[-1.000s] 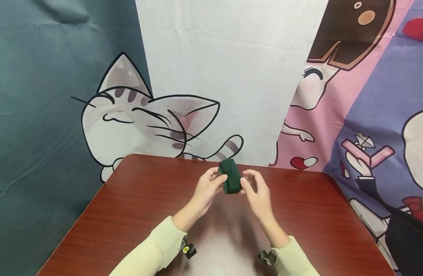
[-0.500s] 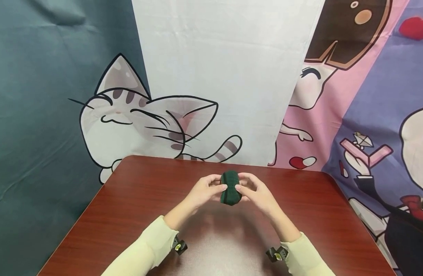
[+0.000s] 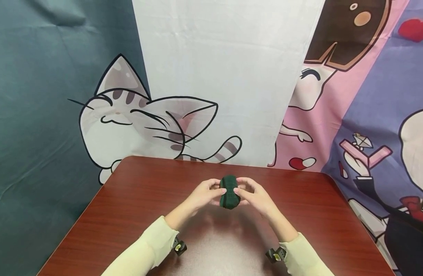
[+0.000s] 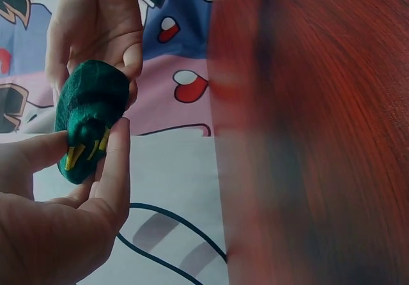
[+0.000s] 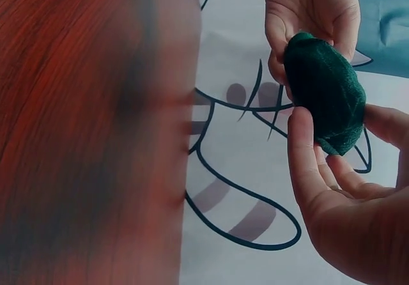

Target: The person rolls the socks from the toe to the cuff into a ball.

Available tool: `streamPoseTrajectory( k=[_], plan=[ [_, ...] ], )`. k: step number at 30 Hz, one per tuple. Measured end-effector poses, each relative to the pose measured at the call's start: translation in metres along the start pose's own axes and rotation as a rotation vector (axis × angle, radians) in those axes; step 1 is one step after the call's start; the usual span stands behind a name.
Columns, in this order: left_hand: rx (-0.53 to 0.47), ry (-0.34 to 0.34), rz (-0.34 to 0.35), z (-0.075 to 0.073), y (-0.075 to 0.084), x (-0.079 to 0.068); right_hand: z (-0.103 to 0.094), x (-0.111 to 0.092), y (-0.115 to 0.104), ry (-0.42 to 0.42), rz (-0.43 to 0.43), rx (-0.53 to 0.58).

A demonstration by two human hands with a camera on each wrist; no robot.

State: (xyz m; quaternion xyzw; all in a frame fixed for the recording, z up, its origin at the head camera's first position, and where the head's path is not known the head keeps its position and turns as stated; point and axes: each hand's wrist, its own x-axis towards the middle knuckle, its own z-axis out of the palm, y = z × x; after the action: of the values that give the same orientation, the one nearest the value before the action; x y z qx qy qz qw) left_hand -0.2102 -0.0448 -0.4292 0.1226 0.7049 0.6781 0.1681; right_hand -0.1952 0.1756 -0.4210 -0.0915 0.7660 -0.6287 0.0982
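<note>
A dark green rolled cloth bundle [image 3: 230,200], soft and sock-like, is held up above the table by both hands. My left hand [image 3: 204,194] pinches its left side, thumb on the near face and fingers behind. From the right, my right hand [image 3: 259,196] grips it the same way, so the two thumbs nearly meet across the front. The left wrist view shows yellow marks on the end of the bundle [image 4: 92,100] between left thumb and fingers. Its plain, fuzzy side [image 5: 326,93] faces the right wrist camera.
A reddish-brown wooden table [image 3: 146,191] lies beneath the hands, its far edge close to a printed cloth backdrop [image 3: 225,76] with a cartoon cat. Small dark cameras [image 3: 179,246] sit on both wrists, by pale sleeves [image 3: 146,245].
The bundle has come down and nearer, turning from tilted to roughly upright in the hands. Both hands moved with it, and the right hand closed in on its side. Little moved in the last half second.
</note>
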Motion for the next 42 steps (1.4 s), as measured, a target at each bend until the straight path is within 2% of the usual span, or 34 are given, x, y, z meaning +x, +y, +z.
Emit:
streamPoseTrajectory(
  k=[22, 42],
  plan=[
    [-0.007, 0.008, -0.051, -0.003, -0.025, 0.007, 0.005, 0.008, 0.021, -0.017, 0.046, -0.003],
    [0.011, 0.005, -0.108, 0.000, -0.047, 0.012, 0.011, 0.013, 0.043, 0.006, 0.127, 0.015]
  ],
)
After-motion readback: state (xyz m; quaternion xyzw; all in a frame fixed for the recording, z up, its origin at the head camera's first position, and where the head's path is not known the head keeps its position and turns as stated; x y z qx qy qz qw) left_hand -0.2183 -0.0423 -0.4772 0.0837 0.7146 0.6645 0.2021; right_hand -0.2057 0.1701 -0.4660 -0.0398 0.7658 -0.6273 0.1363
